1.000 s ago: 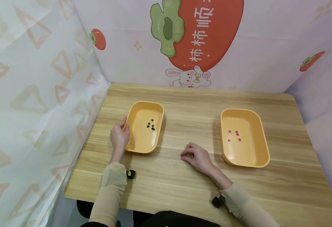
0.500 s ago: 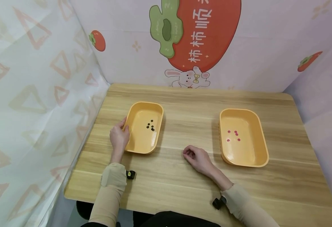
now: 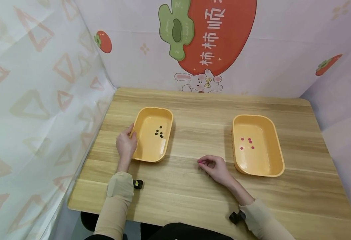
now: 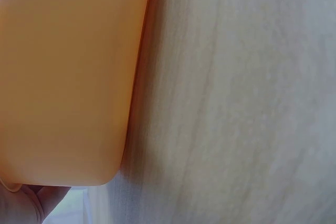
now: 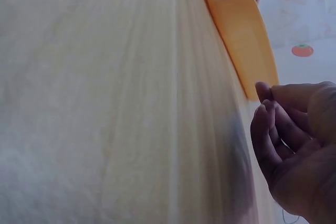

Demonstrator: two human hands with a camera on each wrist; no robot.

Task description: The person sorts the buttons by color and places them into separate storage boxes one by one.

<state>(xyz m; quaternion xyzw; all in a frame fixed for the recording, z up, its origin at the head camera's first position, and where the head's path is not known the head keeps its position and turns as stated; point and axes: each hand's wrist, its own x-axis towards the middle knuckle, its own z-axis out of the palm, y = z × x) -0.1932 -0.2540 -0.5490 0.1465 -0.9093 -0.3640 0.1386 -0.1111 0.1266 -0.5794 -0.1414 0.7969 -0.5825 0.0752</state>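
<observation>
With fingers on the outside and thumb at the rim, my left hand holds the left side of a yellow plastic bin. Several small round black pieces lie on that bin's floor. Between the bins, my right hand pinches a small pink piece between thumb and forefinger, over the table. Only a sliver of the piece shows; the right wrist view does not show it clearly. Several small flat pink discs lie in a second yellow bin to the right of that hand.
Both bins stand on a wood-grain table. A printed cloth wall rises behind the far edge, and another stands close along the left side. A black wrist camera is on the right sleeve.
My right hand has shifted slightly right and toward me, and pink now shows at its fingertips. My left hand and both bins have stayed in place.
</observation>
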